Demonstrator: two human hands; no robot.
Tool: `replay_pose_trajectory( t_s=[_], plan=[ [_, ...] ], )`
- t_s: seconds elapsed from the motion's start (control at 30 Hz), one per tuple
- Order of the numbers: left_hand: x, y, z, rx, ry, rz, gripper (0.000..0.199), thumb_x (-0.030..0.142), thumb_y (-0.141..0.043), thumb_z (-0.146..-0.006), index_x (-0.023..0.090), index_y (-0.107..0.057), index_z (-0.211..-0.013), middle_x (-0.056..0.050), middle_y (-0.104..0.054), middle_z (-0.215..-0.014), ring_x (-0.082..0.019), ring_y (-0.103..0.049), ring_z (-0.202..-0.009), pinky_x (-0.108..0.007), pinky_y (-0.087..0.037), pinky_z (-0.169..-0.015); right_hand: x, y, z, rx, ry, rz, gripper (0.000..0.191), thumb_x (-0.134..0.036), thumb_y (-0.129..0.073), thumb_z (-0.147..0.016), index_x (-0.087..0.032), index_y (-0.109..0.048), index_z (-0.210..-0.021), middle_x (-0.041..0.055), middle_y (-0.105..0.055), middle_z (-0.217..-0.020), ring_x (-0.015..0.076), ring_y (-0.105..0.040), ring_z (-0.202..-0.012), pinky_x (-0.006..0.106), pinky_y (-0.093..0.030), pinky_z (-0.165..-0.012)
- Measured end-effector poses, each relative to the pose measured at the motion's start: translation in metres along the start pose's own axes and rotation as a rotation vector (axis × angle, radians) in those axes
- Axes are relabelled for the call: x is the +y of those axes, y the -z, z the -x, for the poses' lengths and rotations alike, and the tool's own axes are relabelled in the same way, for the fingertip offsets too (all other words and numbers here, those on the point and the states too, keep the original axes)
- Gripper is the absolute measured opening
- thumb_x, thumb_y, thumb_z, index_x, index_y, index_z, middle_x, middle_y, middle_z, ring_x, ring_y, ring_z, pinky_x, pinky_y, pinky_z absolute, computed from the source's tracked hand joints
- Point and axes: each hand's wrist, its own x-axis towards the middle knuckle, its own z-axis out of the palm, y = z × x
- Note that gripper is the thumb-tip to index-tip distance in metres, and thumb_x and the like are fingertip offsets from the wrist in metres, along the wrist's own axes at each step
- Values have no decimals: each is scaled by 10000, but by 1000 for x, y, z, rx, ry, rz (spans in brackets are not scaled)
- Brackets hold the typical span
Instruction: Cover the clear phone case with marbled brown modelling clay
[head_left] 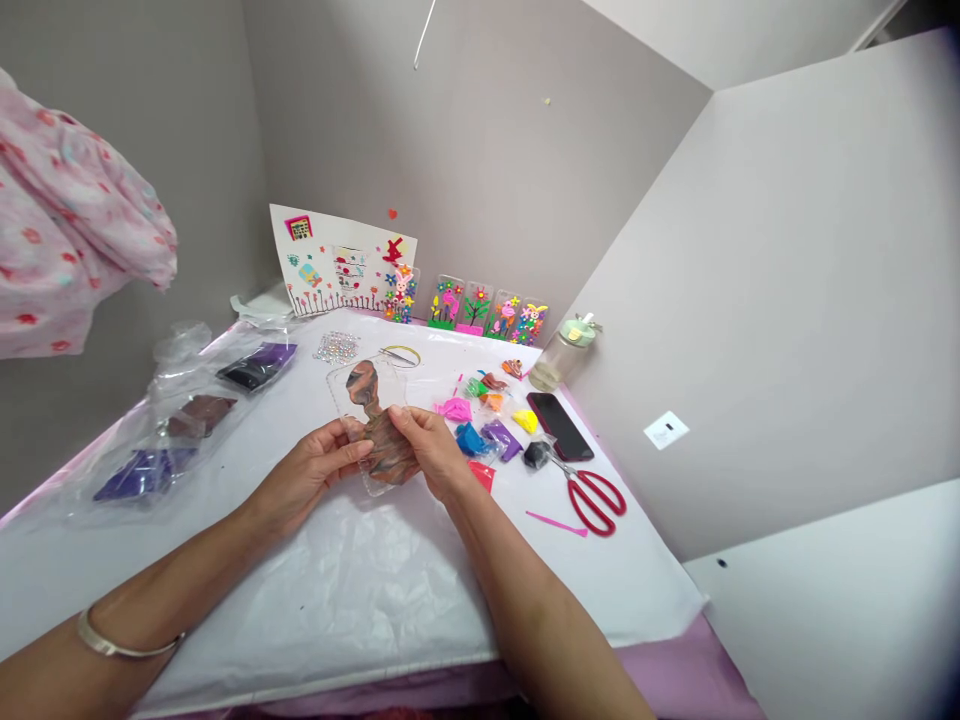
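The single view comes from the wearer's head, looking forward and steeply down over the near edge of the table point(360, 610). Both forearms enter from the bottom, close to the camera; the left hand point(315, 462) and right hand point(429, 440) meet around the clear case point(379, 430) near the middle, at arm's reach. Beyond, the view takes in the table's far edge and the back wall point(465, 150), with the side wall point(787, 300) at right, its lines slanting.

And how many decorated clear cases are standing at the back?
5: one case in front of the drawing, the second, third, fourth and fifth in a row to its right.
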Motion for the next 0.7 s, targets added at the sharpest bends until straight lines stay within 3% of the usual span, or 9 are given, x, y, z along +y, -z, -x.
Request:
replay_pose_trajectory(
  t_s=[0.1,0.23,0.6,0.7],
  plan=[
    [0,-1,0,53,-32,-7,166,273,-781,-717,193,-657,-793,5,-667,-824,-161,-623,-815,-276,-493,-813,-1,-3,1,19,132,98,360,-507,-719,-707,-192,-570,-797,-39,-575,-640,113,-549,-519,201,-422,-452],
    [-3,-3,3,80,-80,-129,210,302,-782,-707,200,-659,-844,19,-651,-768,-172,-611,-790,-280,-472,-784,-1,-9,3,142,258,193,291,-434,-712,-732,-187,-559,-756,-50,-533,-652,96,-494,-564,195,-397,-499],
    [-6,-3,3,75,-38,-99,219,306,-786,-702,214,-638,-835,30,-670,-777,-162,-610,-757,-269,-466,-758,7,-6,-1,203,317,312,411,-512,-490,-884,-206,-400,-625,-55,-337,-579,99,-315,-531,218,-263,-486],
    [-6,-2,2,65,-15,-67,203,289,-789,-707,219,-654,-842,32,-670,-793,-149,-610,-764,-251,-476,-757,6,-4,-1,179,280,270,425,-547,-480,-879,-202,-437,-633,-48,-371,-577,105,-345,-536,218,-285,-498]
  ],
)
